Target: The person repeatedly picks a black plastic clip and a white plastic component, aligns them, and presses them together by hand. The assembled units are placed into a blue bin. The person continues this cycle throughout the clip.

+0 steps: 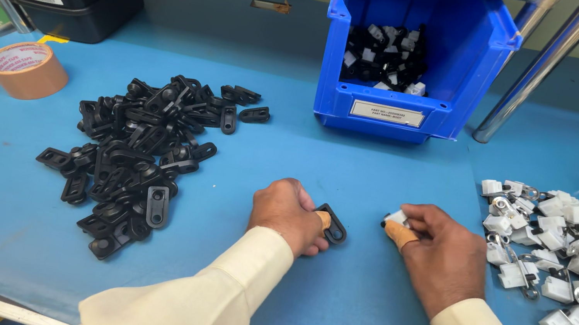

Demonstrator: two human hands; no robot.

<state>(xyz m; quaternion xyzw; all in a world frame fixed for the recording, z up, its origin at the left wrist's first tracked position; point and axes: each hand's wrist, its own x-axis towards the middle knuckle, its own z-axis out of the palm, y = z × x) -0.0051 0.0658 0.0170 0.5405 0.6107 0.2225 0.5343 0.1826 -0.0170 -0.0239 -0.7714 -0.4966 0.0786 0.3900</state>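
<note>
Left hand point(288, 216) pinching a black clip point(333, 225), low over the blue table point(350, 173). Right hand point(442, 255) closed on a white part point(396, 218), just right of the clip, not touching. Black clip pile point(142, 153) at left, white pile point(571, 257) at right, blue bin point(413, 58) behind, tape roll point(26, 69) far left.

Between your left hand point(288, 217) and right hand point(442, 255) the mat point(381, 178) lies open. Black clips point(142, 153) crowd left, white parts point(571, 257) crowd right, the blue bin point(416, 58) stands ahead.
</note>
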